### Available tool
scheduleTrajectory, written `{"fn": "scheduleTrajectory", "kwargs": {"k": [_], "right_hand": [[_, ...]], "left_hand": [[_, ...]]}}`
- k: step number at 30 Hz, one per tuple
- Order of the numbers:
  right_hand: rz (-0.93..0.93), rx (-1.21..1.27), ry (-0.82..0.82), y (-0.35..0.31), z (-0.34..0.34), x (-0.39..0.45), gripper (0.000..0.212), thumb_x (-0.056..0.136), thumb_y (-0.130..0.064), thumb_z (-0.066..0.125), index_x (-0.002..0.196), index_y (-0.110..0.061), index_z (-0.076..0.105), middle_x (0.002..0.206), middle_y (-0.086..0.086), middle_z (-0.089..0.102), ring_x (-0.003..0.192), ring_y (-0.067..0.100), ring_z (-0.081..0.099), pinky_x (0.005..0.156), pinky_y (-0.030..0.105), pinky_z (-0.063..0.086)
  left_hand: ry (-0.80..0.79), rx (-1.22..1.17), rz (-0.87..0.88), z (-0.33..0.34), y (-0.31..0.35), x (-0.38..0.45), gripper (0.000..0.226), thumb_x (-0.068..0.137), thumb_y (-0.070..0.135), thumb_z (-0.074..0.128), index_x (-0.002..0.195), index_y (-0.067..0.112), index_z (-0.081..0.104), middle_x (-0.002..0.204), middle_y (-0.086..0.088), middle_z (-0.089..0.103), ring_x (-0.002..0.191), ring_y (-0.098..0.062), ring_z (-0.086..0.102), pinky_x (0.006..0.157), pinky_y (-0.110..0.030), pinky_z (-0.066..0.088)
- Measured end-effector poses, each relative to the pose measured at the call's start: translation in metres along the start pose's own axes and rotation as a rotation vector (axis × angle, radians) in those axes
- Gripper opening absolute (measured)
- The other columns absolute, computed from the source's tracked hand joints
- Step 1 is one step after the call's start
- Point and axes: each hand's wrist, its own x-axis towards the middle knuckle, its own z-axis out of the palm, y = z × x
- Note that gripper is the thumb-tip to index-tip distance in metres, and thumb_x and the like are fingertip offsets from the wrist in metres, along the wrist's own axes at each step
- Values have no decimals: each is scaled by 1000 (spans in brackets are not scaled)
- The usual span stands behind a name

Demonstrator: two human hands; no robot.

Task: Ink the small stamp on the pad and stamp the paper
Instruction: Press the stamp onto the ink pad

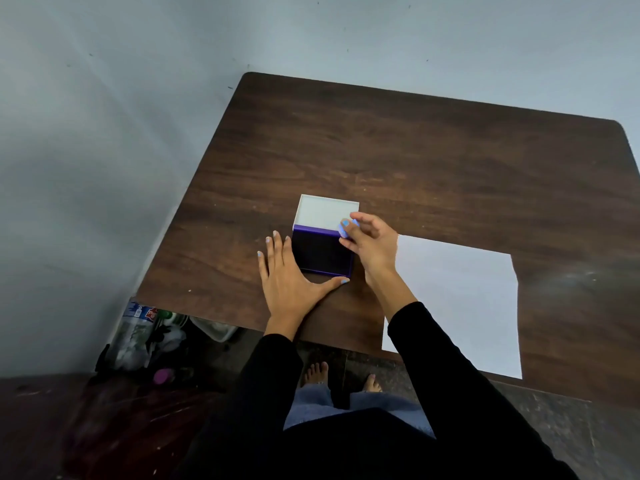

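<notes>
An open ink pad (320, 252) with a dark purple inking surface lies near the table's front edge, its white lid (325, 211) standing up behind it. My left hand (291, 282) rests flat on the table beside the pad, thumb along its near edge. My right hand (372, 244) hovers over the pad's right side, fingers pinched on a small light blue stamp (346, 227). I cannot tell whether the stamp touches the pad. A white sheet of paper (460, 303) lies to the right of the pad, partly under my right forearm.
The dark wooden table (433, 161) stands against a grey wall. On the floor at the lower left lie plastic bottles (138, 327) and other clutter. My feet show below the table's front edge.
</notes>
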Motion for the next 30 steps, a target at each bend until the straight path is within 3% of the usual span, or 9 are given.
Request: {"fn": "scheduleTrajectory", "kwargs": {"k": [6, 8, 10, 16, 24, 30], "right_hand": [[-484, -590, -146, 9, 19, -8, 28, 85, -6, 63, 113, -9, 65, 115, 7, 69, 102, 19, 65, 90, 23, 50], [-557, -714, -181, 14, 25, -11, 30, 85, -10, 64, 115, -12, 64, 116, 6, 69, 106, 22, 63, 93, 33, 50], [-594, -830, -189, 20, 28, -12, 30, 85, -18, 65, 115, -16, 64, 114, 4, 70, 105, 22, 61, 90, 34, 48], [-625, -916, -183, 31, 33, -11, 26, 84, -24, 66, 110, -19, 68, 105, 3, 71, 100, 20, 56, 78, 25, 40], [-679, -936, -157, 36, 37, -13, 23, 81, -22, 70, 103, -14, 70, 101, 6, 73, 97, 21, 58, 79, 27, 43], [-654, -950, -131, 35, 39, -12, 19, 75, -24, 76, 87, -12, 67, 89, 6, 71, 88, 22, 56, 77, 37, 46]], "left_hand": [[22, -46, 5, 2, 0, 1, 129, 48, 90, 45, 144, 6, 30, 157, -12, 21, 147, -21, 9, 118, -40, 0], [21, -60, 4, 2, -2, 2, 121, 52, 83, 50, 144, 7, 31, 157, -12, 21, 147, -21, 10, 118, -40, 0], [19, -60, 12, 3, -4, 3, 114, 58, 76, 57, 144, 7, 31, 157, -12, 20, 147, -21, 10, 118, -40, 0], [16, -91, 17, 5, -6, 3, 104, 64, 64, 64, 145, 8, 30, 158, -12, 16, 148, -20, 5, 117, -37, -5], [31, -83, 29, 7, -7, 4, 92, 72, 57, 62, 144, 8, 32, 158, -12, 17, 148, -21, 6, 119, -39, -2], [32, -72, 26, 8, -7, 4, 97, 71, 59, 63, 145, 7, 30, 159, -12, 15, 148, -20, 5, 118, -37, -5]]}}
